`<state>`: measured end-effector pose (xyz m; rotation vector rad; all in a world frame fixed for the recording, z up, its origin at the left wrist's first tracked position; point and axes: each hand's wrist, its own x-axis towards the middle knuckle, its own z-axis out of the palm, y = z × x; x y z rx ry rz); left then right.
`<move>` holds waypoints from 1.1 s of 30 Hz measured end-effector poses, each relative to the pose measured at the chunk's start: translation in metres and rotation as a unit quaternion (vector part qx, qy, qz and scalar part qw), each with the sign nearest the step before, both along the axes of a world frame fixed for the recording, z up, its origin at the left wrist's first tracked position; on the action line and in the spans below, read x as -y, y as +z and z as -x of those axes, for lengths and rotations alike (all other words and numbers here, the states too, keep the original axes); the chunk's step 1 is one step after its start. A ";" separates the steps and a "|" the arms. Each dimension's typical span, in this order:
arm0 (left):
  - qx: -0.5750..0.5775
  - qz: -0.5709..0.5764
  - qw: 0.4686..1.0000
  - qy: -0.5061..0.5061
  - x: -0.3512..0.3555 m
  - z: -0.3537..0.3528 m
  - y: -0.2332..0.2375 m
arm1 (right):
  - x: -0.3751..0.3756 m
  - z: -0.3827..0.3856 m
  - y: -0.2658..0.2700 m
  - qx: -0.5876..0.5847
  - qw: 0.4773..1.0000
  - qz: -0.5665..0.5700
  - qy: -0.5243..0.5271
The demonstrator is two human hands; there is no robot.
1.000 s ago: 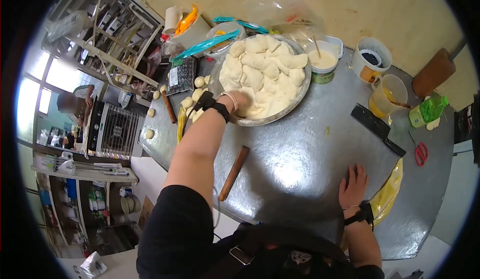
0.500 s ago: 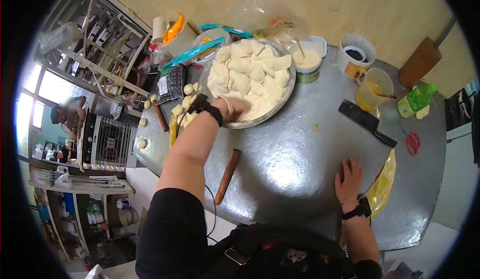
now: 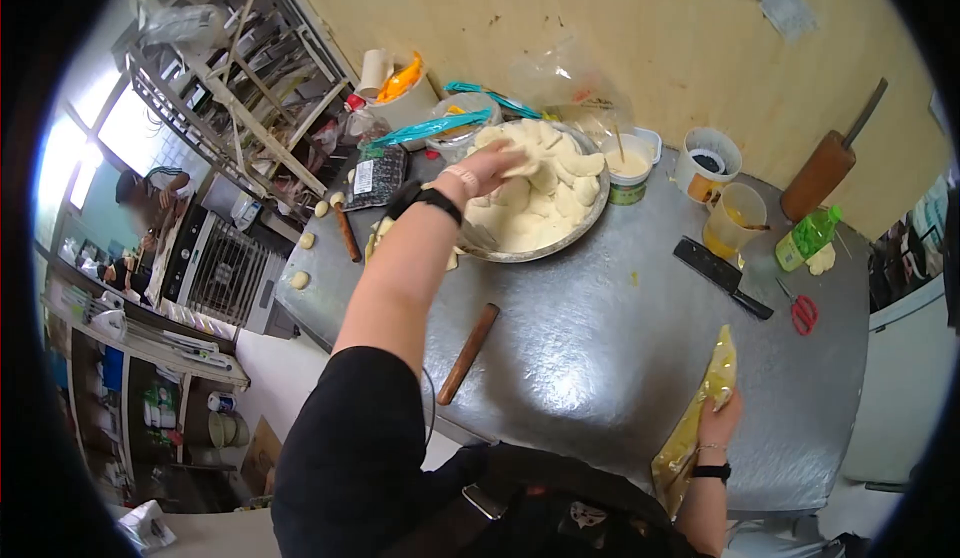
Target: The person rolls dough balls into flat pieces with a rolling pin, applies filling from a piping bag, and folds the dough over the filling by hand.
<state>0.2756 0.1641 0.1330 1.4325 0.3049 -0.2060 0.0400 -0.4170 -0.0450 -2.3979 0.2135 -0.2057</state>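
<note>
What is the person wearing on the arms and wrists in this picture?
A black sleeve covers the left upper arm. The left wrist carries a broad black band and a thin pale bracelet. The right wrist has a narrower black band too, with a thin bracelet beside it.

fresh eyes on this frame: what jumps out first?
The big metal bowl heaped with pale dough pieces at the far side of the round metal table, with the left hand stretched over it. At the table's near edge, the right hand grips a yellow plastic bag. A wooden rolling pin and a black cleaver lie between.
</note>
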 end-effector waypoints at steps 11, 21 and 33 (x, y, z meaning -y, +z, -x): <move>0.272 -0.661 0.691 0.108 -0.137 0.204 -0.014 | -0.165 0.073 0.026 0.047 0.997 0.058 -0.009; -0.057 -0.324 0.938 0.111 -0.259 0.360 -0.148 | -0.600 0.090 0.066 -0.024 0.961 -0.052 0.270; 0.063 0.186 0.973 0.122 -0.274 0.374 -0.052 | -0.667 0.138 0.079 -0.334 0.762 -0.376 0.408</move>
